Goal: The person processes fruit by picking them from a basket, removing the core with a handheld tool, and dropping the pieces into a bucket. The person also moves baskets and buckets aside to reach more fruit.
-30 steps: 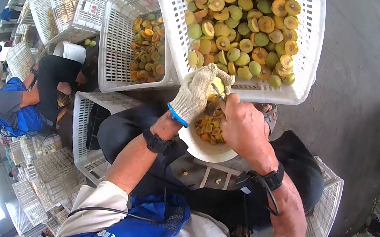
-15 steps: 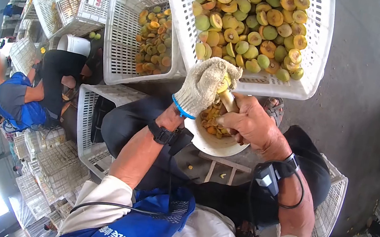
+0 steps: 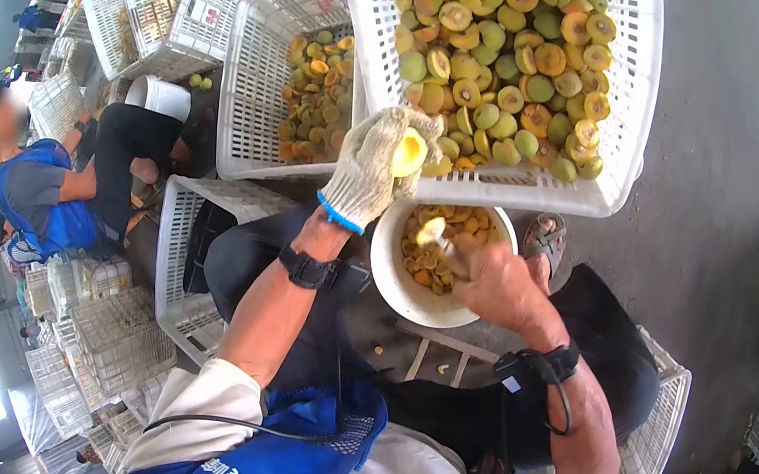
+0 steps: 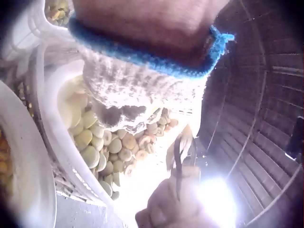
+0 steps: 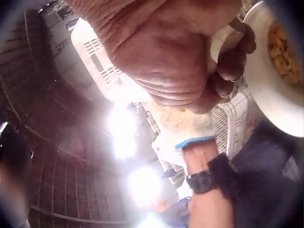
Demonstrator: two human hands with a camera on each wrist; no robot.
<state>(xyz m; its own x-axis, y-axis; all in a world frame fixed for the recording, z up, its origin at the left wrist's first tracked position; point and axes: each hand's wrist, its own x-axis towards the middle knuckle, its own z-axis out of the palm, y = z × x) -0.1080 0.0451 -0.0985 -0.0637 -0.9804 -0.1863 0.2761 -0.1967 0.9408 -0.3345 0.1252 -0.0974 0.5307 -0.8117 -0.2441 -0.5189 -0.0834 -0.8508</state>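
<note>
In the head view my left hand point(image 3: 375, 157), in a cream knitted glove with a blue cuff, grips a fruit half point(image 3: 408, 153) whose yellow hollowed cut face shows. My bare right hand point(image 3: 505, 285) holds a coring tool, its handle mostly covered by the fingers. A pale scooped piece point(image 3: 431, 231) sits at the tool's tip, over a white bucket point(image 3: 395, 293) of orange fruit scraps. In the left wrist view the tool's looped metal blade point(image 4: 178, 154) stands out from the right fist. The right wrist view shows the curled right fingers point(image 5: 231, 64) beside the bucket.
A white crate point(image 3: 529, 194) of halved green and orange fruit stands just beyond the hands. Left of it is another crate point(image 3: 235, 90) with fruit pieces. A person in a blue vest point(image 3: 50, 204) sits at the left near stacked crates point(image 3: 141, 7).
The tool was at the fruit half; now my right hand has drawn it away over the bucket with a pale piece on it. My left hand has shifted left and turned the cut face up.
</note>
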